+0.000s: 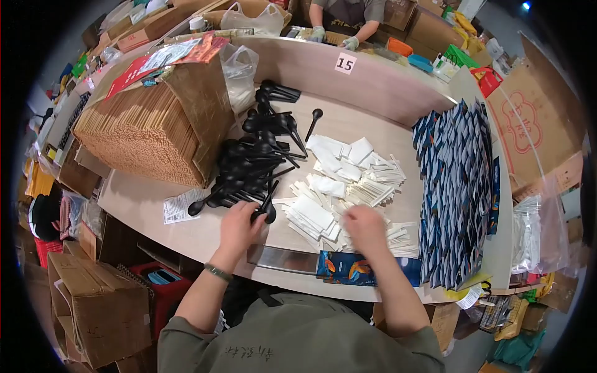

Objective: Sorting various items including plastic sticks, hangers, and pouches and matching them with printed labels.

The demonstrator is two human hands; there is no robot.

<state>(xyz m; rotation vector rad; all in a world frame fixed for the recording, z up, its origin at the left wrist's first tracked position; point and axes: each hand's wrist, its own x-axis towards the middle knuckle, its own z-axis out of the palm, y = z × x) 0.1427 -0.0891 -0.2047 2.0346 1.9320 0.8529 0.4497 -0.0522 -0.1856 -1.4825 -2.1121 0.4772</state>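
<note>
My left hand (239, 226) is at the near end of a heap of black plastic spoons (249, 165), its fingers closed on a black spoon (270, 212). My right hand (365, 227), slightly blurred, is curled over the white folded napkins (313, 212) and thin white paper-wrapped sticks (372, 191); what its fingers hold, if anything, is hidden. Below it, a blue printed pouch (341, 267) lies flat along the table's front edge, partly covered by my right forearm. One black spoon (314, 123) lies apart, behind the napkins.
A tightly packed row of blue pouches (451, 193) stands on the right. At the left sits a big stack of brown-edged sheets (140, 133) in an opened wrapper. A low partition (292, 62) closes the back; beyond it a gloved person works. Cardboard boxes (102, 304) crowd both sides.
</note>
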